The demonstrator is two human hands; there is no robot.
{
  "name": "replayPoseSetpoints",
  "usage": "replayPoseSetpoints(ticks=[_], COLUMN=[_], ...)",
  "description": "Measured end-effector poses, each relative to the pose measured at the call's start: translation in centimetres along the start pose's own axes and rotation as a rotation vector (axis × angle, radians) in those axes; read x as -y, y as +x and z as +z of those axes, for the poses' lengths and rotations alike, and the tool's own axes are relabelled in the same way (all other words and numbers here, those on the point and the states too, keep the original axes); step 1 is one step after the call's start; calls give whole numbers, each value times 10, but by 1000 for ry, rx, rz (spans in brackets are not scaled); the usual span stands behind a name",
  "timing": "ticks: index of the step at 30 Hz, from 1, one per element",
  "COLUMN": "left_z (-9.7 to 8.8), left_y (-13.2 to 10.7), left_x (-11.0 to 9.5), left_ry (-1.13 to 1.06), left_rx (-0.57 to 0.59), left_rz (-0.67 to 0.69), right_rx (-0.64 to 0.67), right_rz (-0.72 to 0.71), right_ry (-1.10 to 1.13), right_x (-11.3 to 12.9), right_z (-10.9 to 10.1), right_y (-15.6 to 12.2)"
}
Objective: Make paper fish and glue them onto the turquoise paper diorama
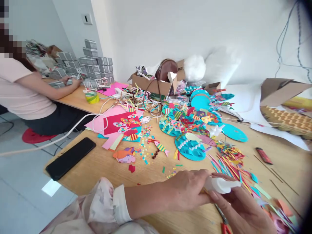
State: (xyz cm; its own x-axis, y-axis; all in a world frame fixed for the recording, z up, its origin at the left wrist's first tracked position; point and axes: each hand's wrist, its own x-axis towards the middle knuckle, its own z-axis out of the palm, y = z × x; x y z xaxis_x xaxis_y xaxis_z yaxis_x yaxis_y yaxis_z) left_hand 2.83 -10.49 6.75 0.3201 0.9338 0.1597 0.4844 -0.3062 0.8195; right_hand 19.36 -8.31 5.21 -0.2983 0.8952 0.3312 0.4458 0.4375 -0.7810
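A white squeeze bottle (pixel 220 185) with a pointed nozzle, like a glue bottle, lies tilted between my hands above the table's front edge. My right hand (pixel 248 208) is closed around it, thumb and fingers on either side of the nozzle end. From the left, my left hand (pixel 186 188) reaches across with its fingers closed at the bottle's body; the fingertips are partly hidden. Red-handled scissors (pixel 224 226) lie under my right hand. Just beyond are coloured paper strips (pixel 231 169) and a turquoise paper disc (pixel 191 151) with wavy trim and a paper fish.
A black phone (pixel 71 158) lies at the left table edge. Paper fish (pixel 124 155), scraps and pipe cleaners spread over the middle. A cardboard box (pixel 151 86) stands at the back, a red lighter (pixel 264 155) at right. Another person (pixel 29 87) works at the left table; a pale cord crosses there.
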Motion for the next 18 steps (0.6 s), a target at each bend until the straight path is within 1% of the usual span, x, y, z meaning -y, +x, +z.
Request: replayPoseSetpoints(ticks=[3, 5, 7, 9, 11, 12, 13, 16, 18], left_z=[-7, -10, -12, -15, -20, -23, -26, -35, -41], left_y=[-6, -9, -13, -19, -25, -29, -33, -48, -58], left_x=[-7, -8, -5, 3, 12, 16, 20, 25, 27], left_ry=[-21, -30, 4, 46, 95, 129, 170, 284, 326], left_rx=[-21, -32, -51, -53, 1, 28, 43, 69, 64], left_rz=[28, 47, 17, -29, -70, -87, -96, -175, -244], right_rx=[15, 13, 8, -54, -170, -190, -247, -337, -349], right_rz=[19, 49, 92, 146, 180, 202, 197, 215, 256], right_ry=[79, 113, 133, 137, 113, 76, 49, 67, 93], right_x=[6, 10, 14, 17, 13, 9, 2, -27, -49], right_z=[-2, -8, -19, -37, -57, -68, -78, -101, -105], right_y=[-2, -1, 4, 16, 35, 47, 61, 106, 136])
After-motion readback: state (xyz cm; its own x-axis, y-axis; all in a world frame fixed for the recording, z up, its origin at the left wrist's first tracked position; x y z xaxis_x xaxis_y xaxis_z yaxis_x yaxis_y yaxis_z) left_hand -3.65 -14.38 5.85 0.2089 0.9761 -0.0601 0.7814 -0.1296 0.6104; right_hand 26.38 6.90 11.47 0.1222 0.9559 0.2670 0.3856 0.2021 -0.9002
